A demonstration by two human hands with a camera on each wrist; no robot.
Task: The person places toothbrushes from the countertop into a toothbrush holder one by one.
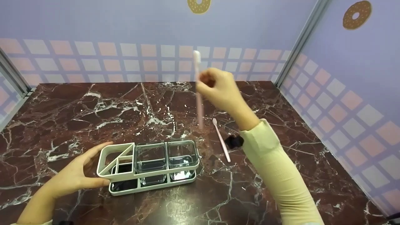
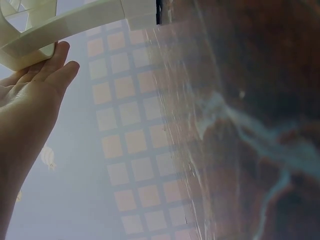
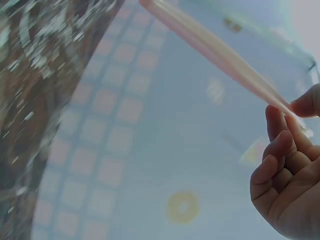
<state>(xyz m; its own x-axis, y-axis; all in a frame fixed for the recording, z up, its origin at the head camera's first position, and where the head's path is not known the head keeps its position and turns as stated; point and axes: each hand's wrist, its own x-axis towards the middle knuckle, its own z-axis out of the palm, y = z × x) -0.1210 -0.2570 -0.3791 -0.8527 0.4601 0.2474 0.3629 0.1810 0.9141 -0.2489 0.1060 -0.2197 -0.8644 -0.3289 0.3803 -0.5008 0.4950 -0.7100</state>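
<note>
My right hand [image 1: 220, 89] pinches a pink toothbrush [image 1: 199, 109] between thumb and fingers, high above the table. The brush stands nearly upright with its white head on top, and is blurred in the head view. In the right wrist view its pink handle [image 3: 215, 52] slants away from the fingertips. At lower left, a pale two-level toothbrush holder [image 1: 153, 172] stands on the table. My left hand [image 1: 70, 173] holds its left end, thumb at the front and fingers behind. Two clear cups [image 1: 150, 151] sit side by side in its right slots.
A second pink toothbrush [image 1: 222, 143] lies on the dark marbled table [image 1: 78, 115], right of the holder. Next to it is a black wrist device [image 1: 234, 141] at my right sleeve. Patterned panels [image 1: 140, 25] enclose the table at the back and sides.
</note>
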